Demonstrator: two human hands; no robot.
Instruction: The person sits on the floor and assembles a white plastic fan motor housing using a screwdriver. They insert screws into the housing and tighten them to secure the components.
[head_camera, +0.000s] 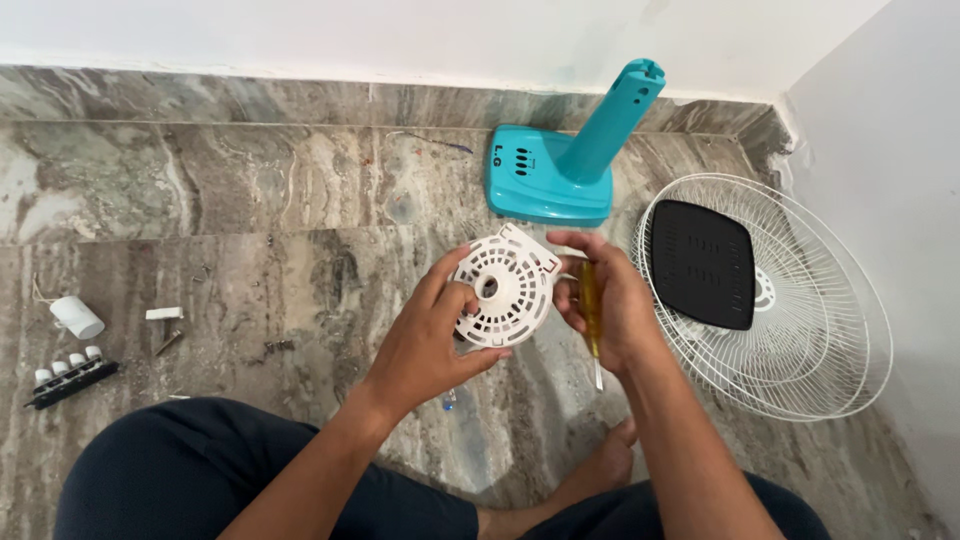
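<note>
Head view: white fan housing (503, 288) gripped between both hands' fingers (452, 290)

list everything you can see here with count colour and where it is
vented round cover: 1, white, held between both hands, centre
screwdriver: 1, amber handle, in right hand, tip down
fan base with column: 1, teal, floor beyond the hands
wire fan guards: stacked, count unclear, white, floor at right
square panel: 1, black, lying on the guards
switch strip: 1, black with white buttons, floor far left
small cylinder: 1, white, above the strip
small block: 1, white, beside the cylinder
left hand: grip on cover
right hand: grip on screwdriver, fingertips on cover
</note>
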